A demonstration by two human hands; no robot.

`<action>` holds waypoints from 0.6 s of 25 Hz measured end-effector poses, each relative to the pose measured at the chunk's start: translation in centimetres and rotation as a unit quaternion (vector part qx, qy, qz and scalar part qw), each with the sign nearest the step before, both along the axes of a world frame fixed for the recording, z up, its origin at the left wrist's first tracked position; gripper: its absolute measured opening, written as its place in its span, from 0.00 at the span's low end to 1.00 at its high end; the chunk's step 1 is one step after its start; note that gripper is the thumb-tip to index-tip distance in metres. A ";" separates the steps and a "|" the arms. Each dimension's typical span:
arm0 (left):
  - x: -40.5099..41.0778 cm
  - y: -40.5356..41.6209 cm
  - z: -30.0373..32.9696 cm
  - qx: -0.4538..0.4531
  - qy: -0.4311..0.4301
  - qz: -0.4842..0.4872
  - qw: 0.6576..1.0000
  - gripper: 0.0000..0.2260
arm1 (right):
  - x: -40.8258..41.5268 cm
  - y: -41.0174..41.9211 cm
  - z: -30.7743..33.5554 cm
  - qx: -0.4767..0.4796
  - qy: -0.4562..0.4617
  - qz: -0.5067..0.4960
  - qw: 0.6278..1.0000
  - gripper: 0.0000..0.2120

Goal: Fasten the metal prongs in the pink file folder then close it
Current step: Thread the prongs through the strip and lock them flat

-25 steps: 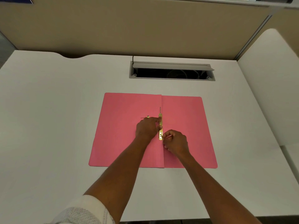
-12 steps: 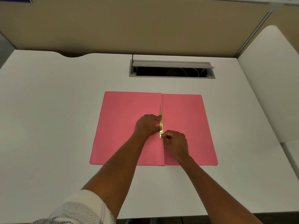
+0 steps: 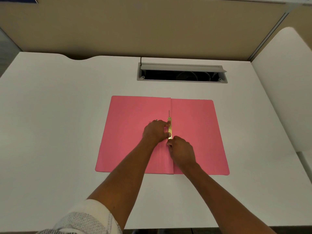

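Note:
A pink file folder (image 3: 194, 125) lies open and flat on the white desk. Along its centre fold runs a gold metal fastener bar (image 3: 169, 127), with one thin prong sticking out beyond its far end. My left hand (image 3: 156, 131) presses on the left leaf, fingertips and thumb against the bar. Just nearer to me, my right hand (image 3: 181, 149) pinches the bar's near end, hiding the prong there.
The white desk (image 3: 67, 132) extends widely around the folder. An open grey cable tray (image 3: 182, 73) is set into the desk behind the folder. A beige partition stands at the back and a second white desk (image 3: 287, 90) adjoins on the right.
My right hand has closed down over the near end of the bar, where a prong was lifted a second ago. My left hand stays on the bar.

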State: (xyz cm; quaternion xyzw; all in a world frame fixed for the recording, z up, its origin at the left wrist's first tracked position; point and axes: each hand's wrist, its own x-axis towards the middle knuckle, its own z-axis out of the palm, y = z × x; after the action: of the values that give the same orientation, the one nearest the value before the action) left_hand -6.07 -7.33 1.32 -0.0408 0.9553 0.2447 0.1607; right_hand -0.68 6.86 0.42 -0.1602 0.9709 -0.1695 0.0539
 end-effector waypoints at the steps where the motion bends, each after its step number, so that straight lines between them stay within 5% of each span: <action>1: 0.0 0.0 0.0 0.000 0.002 -0.001 1.000 0.26 | 0.0 0.1 0.0 -0.005 0.000 -0.002 1.000 0.12; 7: 0.2 -0.2 0.1 0.004 0.007 -0.005 1.000 0.26 | -0.6 1.7 -0.3 -0.142 -0.045 -0.062 0.987 0.12; 15: 0.2 -0.3 0.7 0.011 -0.010 -0.018 1.000 0.29 | -0.4 2.1 -0.6 -0.169 -0.055 -0.067 0.982 0.13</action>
State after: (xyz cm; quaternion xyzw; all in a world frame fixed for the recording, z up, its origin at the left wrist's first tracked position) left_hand -5.84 -7.63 2.06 -0.0245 0.9515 0.2518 0.1752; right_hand -1.11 8.93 -0.20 -0.0922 0.9324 -0.3427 0.0676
